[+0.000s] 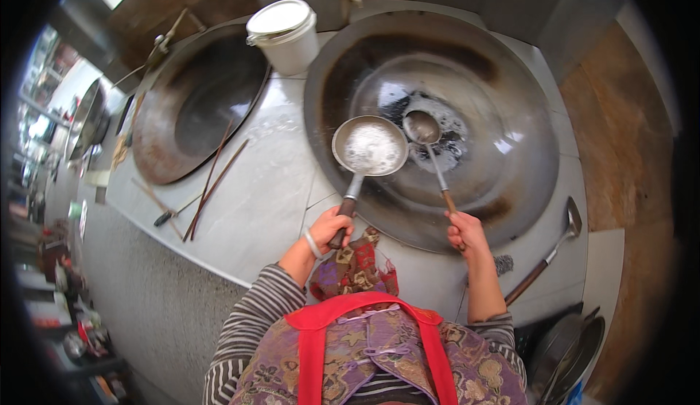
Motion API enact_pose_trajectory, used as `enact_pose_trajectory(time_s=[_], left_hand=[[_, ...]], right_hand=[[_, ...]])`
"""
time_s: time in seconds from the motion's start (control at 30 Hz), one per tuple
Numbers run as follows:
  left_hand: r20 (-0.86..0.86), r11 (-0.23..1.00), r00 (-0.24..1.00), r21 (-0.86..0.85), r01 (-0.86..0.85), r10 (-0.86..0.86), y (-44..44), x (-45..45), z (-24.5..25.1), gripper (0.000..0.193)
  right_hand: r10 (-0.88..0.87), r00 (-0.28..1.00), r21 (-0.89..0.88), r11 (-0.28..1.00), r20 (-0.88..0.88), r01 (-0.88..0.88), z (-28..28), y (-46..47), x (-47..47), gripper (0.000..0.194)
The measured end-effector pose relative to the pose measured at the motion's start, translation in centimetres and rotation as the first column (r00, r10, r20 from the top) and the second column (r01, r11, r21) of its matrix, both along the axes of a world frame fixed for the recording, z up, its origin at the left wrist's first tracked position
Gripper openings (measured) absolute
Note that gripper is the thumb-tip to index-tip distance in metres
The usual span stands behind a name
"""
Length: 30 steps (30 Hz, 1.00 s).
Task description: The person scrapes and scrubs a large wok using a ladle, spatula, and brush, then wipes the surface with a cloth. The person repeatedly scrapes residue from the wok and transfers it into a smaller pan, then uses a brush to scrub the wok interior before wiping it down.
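Note:
Wrapped around the dark handle of a deep metal scoop (371, 145), my left hand (331, 227) holds it over the left side of a large wok (525, 131). White, foamy liquid fills much of the scoop's bowl. My right hand (466, 231) grips the wooden handle of a metal ladle (423, 127), whose bowl is near the wok's centre. Foamy liquid (449, 156) lies in the wok bottom around the ladle. A patterned cloth (358, 268) rests on the counter just below my left hand.
A lidded white bucket (290, 38) stands between this wok and a second wok (210, 101). Long brown chopsticks (219, 181) lean on that wok's rim. At right are a spatula (547, 260), a dark scouring pad (503, 264) and stacked dark pans (569, 350).

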<state>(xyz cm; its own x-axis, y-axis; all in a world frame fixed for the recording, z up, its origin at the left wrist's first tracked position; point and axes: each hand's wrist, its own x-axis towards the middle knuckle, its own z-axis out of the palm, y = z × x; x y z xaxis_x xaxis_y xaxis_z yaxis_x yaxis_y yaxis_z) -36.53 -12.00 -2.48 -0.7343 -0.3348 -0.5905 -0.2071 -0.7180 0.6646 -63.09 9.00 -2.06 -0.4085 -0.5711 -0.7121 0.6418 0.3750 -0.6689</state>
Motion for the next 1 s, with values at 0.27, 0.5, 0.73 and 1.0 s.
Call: enact_pose_trajectory(time_s=[0.27, 0.5, 0.73, 1.0], left_hand=[[-0.009, 1.000, 1.000, 0.028, -0.008, 0.008, -0.1, 0.1, 0.0, 0.031], [-0.035, 0.999, 0.999, -0.020, 0.025, -0.026, -0.2, 0.0, -0.1, 0.029], [-0.011, 0.999, 1.000, -0.031, 0.026, -0.026, -0.1, -0.1, 0.4, 0.030], [-0.014, 1.000, 1.000, -0.012, 0.009, -0.009, 0.0, -0.1, 0.3, 0.030]], right_hand=[[0.253, 0.813, 0.096, 0.966, -0.524, -0.239, 6.5, 2.2, 1.6, 0.030], [0.495, 0.251, 0.480, 0.869, -0.832, -0.124, 5.0, 3.2, 1.0, 0.035], [0.672, 0.199, 0.700, 0.700, -0.713, 0.144, -0.7, -2.2, -9.6, 0.025], [0.714, 0.220, 0.746, 0.649, -0.665, 0.150, -7.6, -6.2, -10.5, 0.016]])
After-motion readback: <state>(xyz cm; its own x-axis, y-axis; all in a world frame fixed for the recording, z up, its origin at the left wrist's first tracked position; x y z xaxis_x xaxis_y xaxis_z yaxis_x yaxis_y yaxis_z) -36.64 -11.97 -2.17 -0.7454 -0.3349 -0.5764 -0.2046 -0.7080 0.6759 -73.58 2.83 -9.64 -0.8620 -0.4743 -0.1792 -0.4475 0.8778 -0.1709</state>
